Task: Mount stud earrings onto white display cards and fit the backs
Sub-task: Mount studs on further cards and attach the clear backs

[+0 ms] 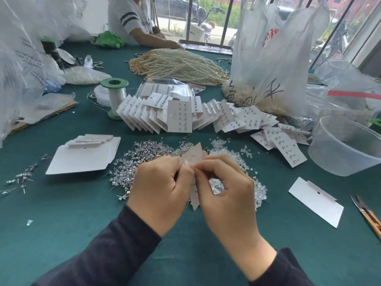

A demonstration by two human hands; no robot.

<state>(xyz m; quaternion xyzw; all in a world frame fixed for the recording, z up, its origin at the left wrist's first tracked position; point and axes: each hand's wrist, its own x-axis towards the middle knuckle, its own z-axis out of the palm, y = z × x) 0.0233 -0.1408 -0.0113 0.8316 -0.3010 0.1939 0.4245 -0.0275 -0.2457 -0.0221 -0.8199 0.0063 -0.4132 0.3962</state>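
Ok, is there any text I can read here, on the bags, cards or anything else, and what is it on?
None reads with confidence.
Large plastic bag: red printed characters near the top, creased and blurred, unreadable.
Same bag: big black handwritten characters lower down, illegible.
Plastic bags on the left: small black print, blurred.
Finished display card: tiny central mark, too small.
Other person's shirt: print, blurred.

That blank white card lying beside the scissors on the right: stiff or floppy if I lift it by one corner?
Likely stiff: the blank card lies flat with straight edges, and the filled cards propped behind hold shape. Probably light, so a push may slide it on the green cloth. Lying flush, it may be hard to pinch.
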